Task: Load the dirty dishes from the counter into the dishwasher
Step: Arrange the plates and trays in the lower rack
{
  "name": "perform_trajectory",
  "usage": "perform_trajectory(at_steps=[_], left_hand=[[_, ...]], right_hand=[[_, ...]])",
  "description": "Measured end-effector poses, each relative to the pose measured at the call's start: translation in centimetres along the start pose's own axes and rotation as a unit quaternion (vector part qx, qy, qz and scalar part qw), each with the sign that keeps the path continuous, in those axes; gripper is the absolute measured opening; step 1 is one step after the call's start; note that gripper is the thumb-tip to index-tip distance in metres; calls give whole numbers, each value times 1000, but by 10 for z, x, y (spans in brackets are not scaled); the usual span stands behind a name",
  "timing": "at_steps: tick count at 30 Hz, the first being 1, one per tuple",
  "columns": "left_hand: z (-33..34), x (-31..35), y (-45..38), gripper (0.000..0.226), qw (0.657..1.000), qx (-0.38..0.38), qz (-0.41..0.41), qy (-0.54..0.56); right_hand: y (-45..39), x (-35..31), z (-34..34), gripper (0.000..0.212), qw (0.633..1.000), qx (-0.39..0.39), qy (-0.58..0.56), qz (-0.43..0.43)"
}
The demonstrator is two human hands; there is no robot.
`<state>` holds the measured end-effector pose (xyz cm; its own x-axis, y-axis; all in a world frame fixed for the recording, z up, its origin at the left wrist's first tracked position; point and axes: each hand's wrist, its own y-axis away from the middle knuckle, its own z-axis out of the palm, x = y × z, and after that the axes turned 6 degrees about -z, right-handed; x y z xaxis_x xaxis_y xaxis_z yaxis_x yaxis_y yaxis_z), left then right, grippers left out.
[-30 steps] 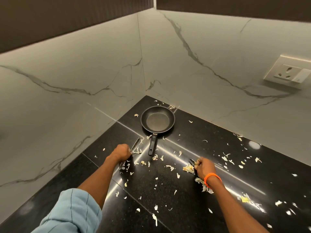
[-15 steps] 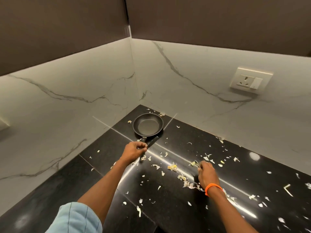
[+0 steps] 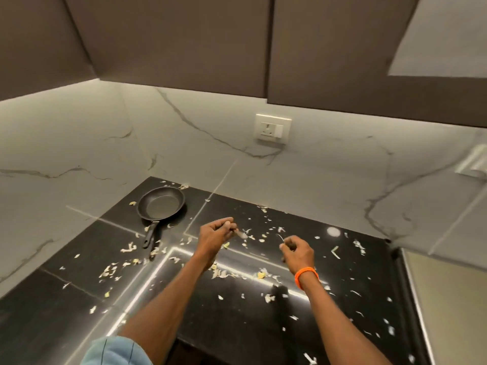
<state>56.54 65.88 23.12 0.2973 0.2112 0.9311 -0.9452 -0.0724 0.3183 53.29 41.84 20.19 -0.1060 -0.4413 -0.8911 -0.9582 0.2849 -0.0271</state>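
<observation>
Black and shiny, the counter (image 3: 79,299) is carrying a black frying pan (image 3: 161,204) at about 10 o'clock from the hands, well apart from them. The left hand (image 3: 214,234) is pinching a small metal piece of cutlery (image 3: 241,234). The right hand (image 3: 297,250) is pinching another thin metal piece (image 3: 280,237). Pale food scraps (image 3: 224,272) are lying all over. No writing is showing anywhere.

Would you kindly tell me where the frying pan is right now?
In the head view, the frying pan sits on the black counter at its far left corner, beyond the left hand.
</observation>
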Motion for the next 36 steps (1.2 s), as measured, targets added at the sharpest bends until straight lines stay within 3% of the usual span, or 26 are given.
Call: perform_trajectory(at_steps=[4, 8, 11, 14, 20, 24, 29, 32, 36], left_hand=[[51, -17, 23, 23, 998, -13, -24, 49], [88, -32, 59, 34, 996, -67, -31, 40], [103, -47, 86, 32, 992, -119, -18, -31], [113, -66, 116, 28, 983, -123, 25, -137], [134, -99, 185, 41, 964, -167, 44, -203], [159, -124, 231, 52, 952, -207, -6, -225], [201, -154, 291, 8, 910, -290, -45, -292], [229, -185, 320, 13, 861, -362, -74, -350], [260, -217, 366, 10, 839, -374, -66, -390]], right_hand=[[29, 5, -35, 7, 992, 36, -69, 95], [74, 6, -61, 12, 961, 73, -200, 177], [108, 9, -75, 13, 934, 91, -258, 228], [145, 13, -86, 14, 914, 93, -289, 269], [226, 25, -101, 8, 911, 120, -295, 260], [274, 39, -130, 15, 913, 159, -284, 245], [329, 65, -180, 10, 914, 199, -244, 256], [364, 85, -209, 12, 902, 245, -238, 266], [402, 117, -245, 15, 873, 297, -252, 295]])
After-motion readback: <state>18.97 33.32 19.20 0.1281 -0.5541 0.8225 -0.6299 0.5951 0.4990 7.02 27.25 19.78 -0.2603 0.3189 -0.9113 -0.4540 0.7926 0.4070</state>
